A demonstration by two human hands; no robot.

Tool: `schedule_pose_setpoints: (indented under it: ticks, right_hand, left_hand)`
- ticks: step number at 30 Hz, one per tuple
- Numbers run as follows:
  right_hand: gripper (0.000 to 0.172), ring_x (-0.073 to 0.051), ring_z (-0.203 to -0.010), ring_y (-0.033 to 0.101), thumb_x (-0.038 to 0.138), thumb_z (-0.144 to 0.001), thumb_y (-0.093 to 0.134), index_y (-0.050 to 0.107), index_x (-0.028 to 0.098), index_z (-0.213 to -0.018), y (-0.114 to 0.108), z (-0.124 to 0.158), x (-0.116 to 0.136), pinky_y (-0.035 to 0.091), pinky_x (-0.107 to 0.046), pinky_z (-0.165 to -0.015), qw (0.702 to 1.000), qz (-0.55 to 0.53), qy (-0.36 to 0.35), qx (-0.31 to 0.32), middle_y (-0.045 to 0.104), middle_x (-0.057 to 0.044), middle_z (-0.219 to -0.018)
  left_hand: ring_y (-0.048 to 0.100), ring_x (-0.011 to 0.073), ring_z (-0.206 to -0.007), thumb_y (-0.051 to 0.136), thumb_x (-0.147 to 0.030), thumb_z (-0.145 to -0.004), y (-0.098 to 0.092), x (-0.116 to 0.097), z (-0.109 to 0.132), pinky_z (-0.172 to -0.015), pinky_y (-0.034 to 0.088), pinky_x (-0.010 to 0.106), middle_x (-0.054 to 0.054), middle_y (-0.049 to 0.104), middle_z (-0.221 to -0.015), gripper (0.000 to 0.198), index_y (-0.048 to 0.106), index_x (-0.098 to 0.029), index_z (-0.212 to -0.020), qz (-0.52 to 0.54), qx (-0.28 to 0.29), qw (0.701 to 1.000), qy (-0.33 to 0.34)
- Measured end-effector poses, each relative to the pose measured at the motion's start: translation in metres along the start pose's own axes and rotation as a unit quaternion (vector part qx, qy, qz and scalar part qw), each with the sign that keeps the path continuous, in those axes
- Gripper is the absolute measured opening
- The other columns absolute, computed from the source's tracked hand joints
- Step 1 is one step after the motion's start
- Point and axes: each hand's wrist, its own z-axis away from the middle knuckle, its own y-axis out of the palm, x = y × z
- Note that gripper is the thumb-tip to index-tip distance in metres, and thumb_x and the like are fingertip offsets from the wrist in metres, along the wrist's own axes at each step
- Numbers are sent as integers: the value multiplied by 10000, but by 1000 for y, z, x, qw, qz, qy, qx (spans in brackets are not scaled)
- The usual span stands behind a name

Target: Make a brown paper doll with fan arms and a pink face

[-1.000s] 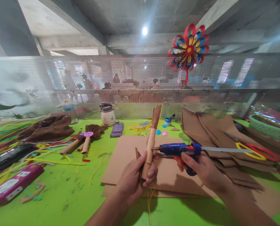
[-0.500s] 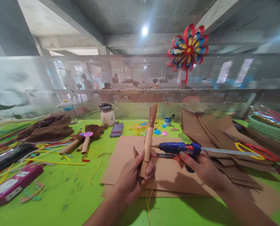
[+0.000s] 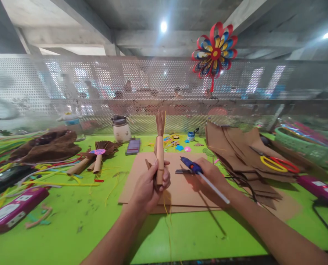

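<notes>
The left hand (image 3: 151, 180) is curled tight around a brown paper roll (image 3: 160, 156) with folded paper (image 3: 160, 123) sticking up out of its top. The right hand (image 3: 210, 175) is wrapped around a blue glue gun (image 3: 190, 165) — its tip is near the roll but not touching it, and a long whitish glue stick (image 3: 213, 187) pokes out the back. Both hands are over flat brown sheets (image 3: 133, 184) on the green table (image 3: 70, 243). Little colored shapes (image 3: 179, 148) lie past the sheets' far edge, and a jar (image 3: 121, 130) stands close to the table's far edge. Left of the sheets are folded paper fans (image 3: 109, 146) with paper-roll handles. Past the sheets' right edge is a brown paper pile (image 3: 230, 151) — scissors (image 3: 263, 157) lie on top.
</notes>
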Motion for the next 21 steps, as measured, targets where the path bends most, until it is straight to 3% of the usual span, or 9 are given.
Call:
schedule_pose_setpoints:
  ticks: [5, 13, 17, 21]
  right_hand:
    - [100, -195, -769, 501, 122, -806, 478, 560, 156, -852, 13, 2, 1, 385, -309, -713, 995, 91, -28, 25, 557, -75, -839]
    - [370, -202, -962, 495, 103, -742, 536, 545, 183, -1103, -1, 12, 5, 390, -300, -823, 996, -2, -1, 92, 546, -70, -998]
    - [321, -212, -966, 490, 124, -766, 515, 573, 201, -1072, -14, 17, 11, 381, -336, -847, 994, -14, -19, 103, 561, -71, -994]
    - [197, -220, -925, 495, 149, -785, 519, 610, 181, -956, -20, 9, 20, 395, -352, -812, 998, -22, -44, 45, 584, -80, -928]
  left_hand:
    - [358, 55, -414, 447, -362, -874, 0, 1, 1, -385, 243, 165, -23, 457, -547, 281, 536, -106, -946, -12, -6, 1000, -9]
    - [389, 58, -427, 470, -399, -852, -11, 5, -3, -380, 257, 158, -15, 470, -557, 327, 560, -106, -964, -31, -8, 999, -8]
    - [385, 54, -422, 466, -402, -852, -14, 7, -5, -380, 253, 158, -18, 467, -554, 333, 567, -107, -969, -39, -7, 999, -8]
    - [383, 52, -421, 483, -394, -842, -11, 7, -4, -384, 246, 158, -19, 470, -550, 331, 563, -105, -981, -52, -18, 998, -12]
